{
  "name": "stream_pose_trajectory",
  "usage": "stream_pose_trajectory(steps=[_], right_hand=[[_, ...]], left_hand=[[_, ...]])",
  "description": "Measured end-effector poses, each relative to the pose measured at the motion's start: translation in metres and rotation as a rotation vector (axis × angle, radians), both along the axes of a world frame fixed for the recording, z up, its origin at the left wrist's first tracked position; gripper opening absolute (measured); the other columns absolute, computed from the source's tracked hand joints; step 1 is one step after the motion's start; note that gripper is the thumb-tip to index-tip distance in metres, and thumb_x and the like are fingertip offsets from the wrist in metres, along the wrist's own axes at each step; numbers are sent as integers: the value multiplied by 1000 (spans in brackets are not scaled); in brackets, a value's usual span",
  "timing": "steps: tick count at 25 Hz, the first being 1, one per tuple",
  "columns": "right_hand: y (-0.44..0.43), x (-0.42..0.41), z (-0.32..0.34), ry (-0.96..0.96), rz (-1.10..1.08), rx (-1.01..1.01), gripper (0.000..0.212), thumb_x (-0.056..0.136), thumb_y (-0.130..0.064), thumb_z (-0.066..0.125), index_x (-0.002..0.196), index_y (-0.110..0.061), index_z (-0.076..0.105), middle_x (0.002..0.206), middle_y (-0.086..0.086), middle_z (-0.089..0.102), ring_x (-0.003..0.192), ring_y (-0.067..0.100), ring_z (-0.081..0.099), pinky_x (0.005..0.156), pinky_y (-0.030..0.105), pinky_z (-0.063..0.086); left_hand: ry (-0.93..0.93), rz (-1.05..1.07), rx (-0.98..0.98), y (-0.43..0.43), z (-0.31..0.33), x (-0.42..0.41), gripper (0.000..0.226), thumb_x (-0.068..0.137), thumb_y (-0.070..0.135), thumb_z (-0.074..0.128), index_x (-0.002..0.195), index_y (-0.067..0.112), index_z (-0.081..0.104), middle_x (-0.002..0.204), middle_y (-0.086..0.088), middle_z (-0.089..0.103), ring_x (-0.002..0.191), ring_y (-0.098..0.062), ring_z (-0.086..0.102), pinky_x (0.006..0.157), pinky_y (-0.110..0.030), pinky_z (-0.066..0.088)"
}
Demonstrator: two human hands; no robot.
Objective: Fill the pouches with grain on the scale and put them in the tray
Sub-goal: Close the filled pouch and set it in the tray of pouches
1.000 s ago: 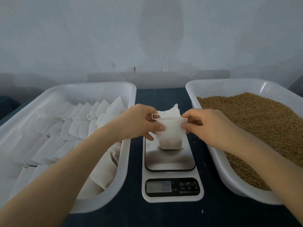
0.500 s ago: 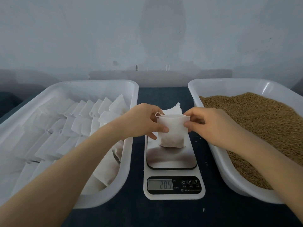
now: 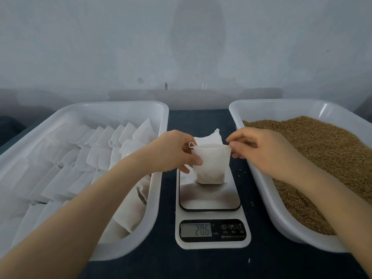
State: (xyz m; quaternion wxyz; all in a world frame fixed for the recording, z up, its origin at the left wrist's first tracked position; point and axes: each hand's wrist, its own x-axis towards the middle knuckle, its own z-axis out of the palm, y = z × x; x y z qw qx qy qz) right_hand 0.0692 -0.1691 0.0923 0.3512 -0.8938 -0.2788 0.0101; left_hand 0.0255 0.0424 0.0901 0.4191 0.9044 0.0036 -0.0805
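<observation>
Pinching left hand [image 3: 171, 153], right hand [image 3: 259, 151], soft fabric pouch [image 3: 210, 164]; on steel scale [image 3: 210, 200]

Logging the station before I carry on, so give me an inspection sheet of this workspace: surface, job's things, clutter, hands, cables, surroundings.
Surface: dark blue tabletop.
Job's things: pouch upright on the scale, lower part darker; display reads 20.6; left tray holds rows of white pouches; right tray holds grain.
Clutter: spare pouches behind the scale; a few pale specks on the tabletop.
Hands: left hand and right hand each pinch a top corner of the pouch.
Cables: nothing seen.
Surroundings: pale stained wall behind.
</observation>
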Motion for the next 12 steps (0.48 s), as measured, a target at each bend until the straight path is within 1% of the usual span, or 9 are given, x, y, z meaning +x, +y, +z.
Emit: stream_pose_trajectory(steps=[2,3,4,5,6,8,9,10,12], right_hand=[[-12,9,8,-67,-93,18,14,93,-31,54,103,-35,63,87,-22,66,73,-11,61,67,12,45],[-24,16,13,-108,-175,10,15,93,-30,54,104,-35,62,89,-22,65,73,-10,60,64,12,41],[-38,25,18,-129,-273,-19,16,93,-29,54,106,-34,62,94,-17,65,75,-6,58,67,15,41],[-56,34,21,-120,-371,-89,18,93,-29,55,109,-30,63,103,-10,66,80,3,58,73,21,43],[-73,43,23,-79,-439,-220,21,92,-31,57,111,-26,63,112,-4,65,86,11,58,81,28,46],[-100,51,17,76,-435,-556,35,87,-40,60,117,-21,61,124,0,61,99,19,59,91,36,45],[-106,52,11,141,-402,-686,40,85,-45,61,118,-21,61,123,-1,61,103,18,59,92,34,45],[-109,52,4,182,-373,-768,42,84,-49,61,116,-21,61,119,-3,63,101,15,60,89,30,47],[-105,53,-9,231,-346,-812,39,85,-52,58,109,-23,64,100,-7,66,85,8,62,74,23,50]], left_hand=[[-3,0,-16,1,-1,0,11,83,12,72,82,18,62,87,-3,72,72,-15,72,73,-29,60],[-6,-1,-22,2,-2,0,11,84,11,71,82,18,63,86,-3,72,72,-15,72,72,-28,60],[-9,-3,-26,2,-2,-1,11,84,10,70,83,18,63,85,-1,72,72,-14,71,72,-27,60],[-10,-6,-26,3,-2,-1,11,85,9,70,82,18,64,84,1,71,72,-13,71,71,-26,60],[-11,-12,-21,3,-1,-1,13,85,9,69,81,20,64,83,3,71,73,-13,71,72,-25,59],[-14,-20,-1,3,0,-1,17,85,11,69,77,24,63,82,5,70,75,-14,72,76,-25,59],[-18,-23,4,3,0,-1,18,85,12,70,76,25,63,82,5,70,76,-15,72,76,-24,58],[-21,-25,-1,2,0,-1,18,85,12,70,74,25,64,81,4,70,76,-15,72,75,-23,58],[-29,-29,-11,2,-1,-1,18,84,11,71,72,24,66,80,2,70,76,-17,71,75,-24,59]])
